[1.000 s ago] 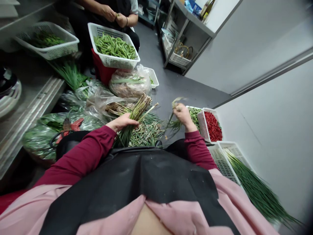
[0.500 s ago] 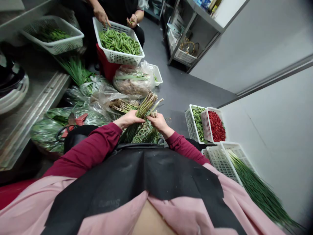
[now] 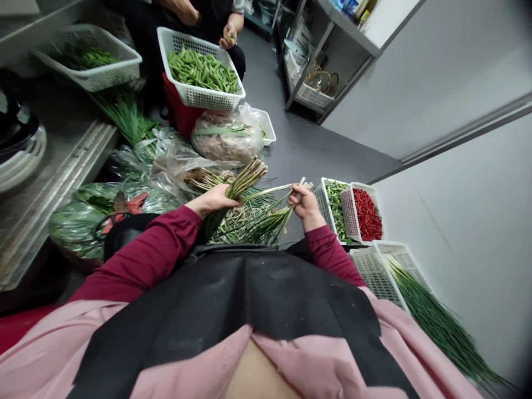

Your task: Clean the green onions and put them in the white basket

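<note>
My left hand (image 3: pixel 215 200) is closed round a thick bunch of scallions (image 3: pixel 246 178), their brownish root ends pointing up and away from me. Off to the right, my right hand (image 3: pixel 305 202) grips several peeled scallions (image 3: pixel 277 223) by their white ends, and their green leaves trail down to the left. One pale stalk stretches between the two hands. Below them lies a heap of loose trimmings and green leaves (image 3: pixel 239 221). More unpeeled scallions (image 3: pixel 203 178) rest just beyond my left hand, partly in a clear plastic bag (image 3: pixel 177 163).
A person's hand (image 3: pixel 228 36) is behind a basket of green peppers (image 3: pixel 201 69). Baskets of green peppers (image 3: pixel 336 202) and red chillies (image 3: pixel 368 213) stand at right, near a basket with long scallions (image 3: pixel 432 310). A metal shelf edge (image 3: pixel 89 160) runs along the left.
My right hand has moved right, away from the bunch, drawing scallions with it. My left hand has shifted slightly left. The other person's hand has lifted off the pepper basket.
</note>
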A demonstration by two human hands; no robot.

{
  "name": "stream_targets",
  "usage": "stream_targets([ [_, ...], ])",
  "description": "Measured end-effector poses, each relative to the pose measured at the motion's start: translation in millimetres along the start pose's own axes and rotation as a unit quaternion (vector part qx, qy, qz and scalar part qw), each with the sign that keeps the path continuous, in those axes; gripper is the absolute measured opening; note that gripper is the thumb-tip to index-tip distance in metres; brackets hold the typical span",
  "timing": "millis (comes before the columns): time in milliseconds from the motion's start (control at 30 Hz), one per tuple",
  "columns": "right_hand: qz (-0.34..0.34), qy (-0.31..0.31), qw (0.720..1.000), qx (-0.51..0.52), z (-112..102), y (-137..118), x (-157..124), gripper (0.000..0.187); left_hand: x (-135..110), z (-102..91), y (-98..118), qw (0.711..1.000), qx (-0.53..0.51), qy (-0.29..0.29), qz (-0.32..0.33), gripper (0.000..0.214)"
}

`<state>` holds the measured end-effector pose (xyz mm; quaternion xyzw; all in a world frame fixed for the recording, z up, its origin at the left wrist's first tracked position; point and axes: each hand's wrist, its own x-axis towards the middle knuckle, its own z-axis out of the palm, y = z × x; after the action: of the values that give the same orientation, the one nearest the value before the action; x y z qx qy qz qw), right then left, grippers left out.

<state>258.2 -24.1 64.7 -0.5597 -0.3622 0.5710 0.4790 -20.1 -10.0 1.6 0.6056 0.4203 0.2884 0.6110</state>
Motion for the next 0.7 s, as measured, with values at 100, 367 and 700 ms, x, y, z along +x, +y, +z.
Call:
stream_targets([
  [100, -0.055, 0.057, 0.997, 0.002, -34, -28, 2, 0.026, -1, -3.9, -2, 1.000, 0.020, 0.002, -0.005, 0.028],
  [367, -0.068, -0.007, 0.984, -0.163, -15, -1, -4, 0.051, -2, -2.5, 1, 0.996, 0.078, 0.038, -0.004, 0.030],
  [700, -0.290, 0.128, 0.799, -0.512, 10, 38, 17, 0.030, -7, 12.4, 4, 0.998, 0.057, 0.027, 0.011, 0.028],
])
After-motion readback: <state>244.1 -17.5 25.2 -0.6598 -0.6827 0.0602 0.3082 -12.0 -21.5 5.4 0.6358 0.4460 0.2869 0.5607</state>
